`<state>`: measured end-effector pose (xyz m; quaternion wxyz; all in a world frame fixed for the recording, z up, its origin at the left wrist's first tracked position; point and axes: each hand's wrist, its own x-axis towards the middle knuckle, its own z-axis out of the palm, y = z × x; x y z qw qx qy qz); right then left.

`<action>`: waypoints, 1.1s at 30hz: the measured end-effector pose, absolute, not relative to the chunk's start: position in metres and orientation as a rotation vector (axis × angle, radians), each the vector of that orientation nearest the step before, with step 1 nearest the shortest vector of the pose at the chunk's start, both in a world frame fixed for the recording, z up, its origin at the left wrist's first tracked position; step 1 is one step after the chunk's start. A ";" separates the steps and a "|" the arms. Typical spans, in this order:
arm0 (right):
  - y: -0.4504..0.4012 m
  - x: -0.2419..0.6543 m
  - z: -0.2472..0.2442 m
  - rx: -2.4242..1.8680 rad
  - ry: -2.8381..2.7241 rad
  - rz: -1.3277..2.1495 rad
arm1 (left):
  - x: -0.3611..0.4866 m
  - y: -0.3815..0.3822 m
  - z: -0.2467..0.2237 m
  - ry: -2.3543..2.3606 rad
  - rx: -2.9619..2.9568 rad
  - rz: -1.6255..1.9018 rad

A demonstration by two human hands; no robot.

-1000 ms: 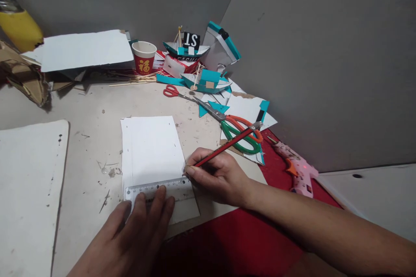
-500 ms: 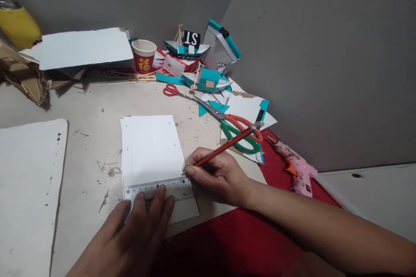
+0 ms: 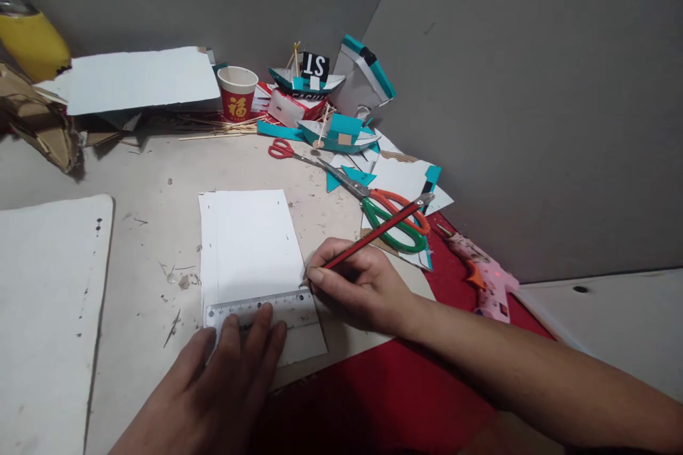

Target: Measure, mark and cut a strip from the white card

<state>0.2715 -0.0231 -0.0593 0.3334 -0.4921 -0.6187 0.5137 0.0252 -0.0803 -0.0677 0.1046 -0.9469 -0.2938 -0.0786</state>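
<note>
A white sheet (image 3: 248, 242) lies on the pale board, with a clear ruler (image 3: 285, 302) across its lower part. My left hand (image 3: 229, 362) presses the ruler down, its fingers spread over it. In my right hand (image 3: 357, 284) is a red and black pencil (image 3: 373, 234), pinched near its lower end and slanting up to the right. The pencil's point is near the ruler's right end, at the sheet's right edge; the tip itself is mostly hidden by the fingers.
Green and orange scissors (image 3: 392, 220) and red scissors (image 3: 281, 148) lie behind. Further back are a paper cup (image 3: 237, 94), paper boats (image 3: 341, 134) and thin sticks (image 3: 224, 129). A pink glue gun (image 3: 488, 277) lies at the right, a white board (image 3: 48, 313) at the left.
My right hand has shifted very slightly to the right and up, and the pencil's upper end has risen a little. My left hand and the ruler stay in place.
</note>
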 end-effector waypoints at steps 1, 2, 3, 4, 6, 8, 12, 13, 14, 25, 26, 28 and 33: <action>-0.023 0.271 -0.057 -1.287 -1.546 1.365 | 0.025 -0.081 -0.068 -0.856 -2.777 -0.251; -0.023 0.271 -0.054 -1.287 -1.473 1.388 | 0.025 -0.081 -0.068 -0.845 -2.771 -0.245; -0.023 0.271 -0.048 -1.289 -1.412 1.417 | 0.025 -0.081 -0.067 -0.841 -2.763 -0.242; -0.023 0.271 -0.041 -1.292 -1.372 1.447 | 0.025 -0.080 -0.067 -0.833 -2.754 -0.245; -0.023 0.271 -0.022 -1.310 -1.367 1.479 | 0.024 -0.080 -0.068 -0.813 -2.742 -0.254; -0.020 0.268 -0.003 -1.312 -1.442 1.403 | 0.025 -0.080 -0.069 -0.795 -2.730 -0.303; -0.010 0.248 0.010 -1.244 -1.519 1.402 | 0.029 -0.082 -0.075 -0.866 -2.709 -0.339; -0.006 0.241 0.008 -1.223 -1.518 1.450 | 0.030 -0.083 -0.076 -0.897 -2.698 -0.339; -0.003 0.233 0.003 -1.198 -1.515 1.506 | 0.032 -0.084 -0.076 -0.920 -2.685 -0.340; 0.013 0.196 -0.044 -0.917 -1.860 1.645 | 0.033 -0.089 -0.071 -0.957 -2.710 -0.262; 0.012 0.196 -0.044 -0.903 -1.876 1.631 | 0.033 -0.089 -0.071 -0.963 -2.710 -0.273; 0.011 0.195 -0.044 -0.876 -1.894 1.611 | 0.033 -0.089 -0.070 -0.979 -2.707 -0.294; 0.010 0.194 -0.045 -0.906 -1.895 1.629 | 0.035 -0.089 -0.067 -0.994 -2.690 -0.252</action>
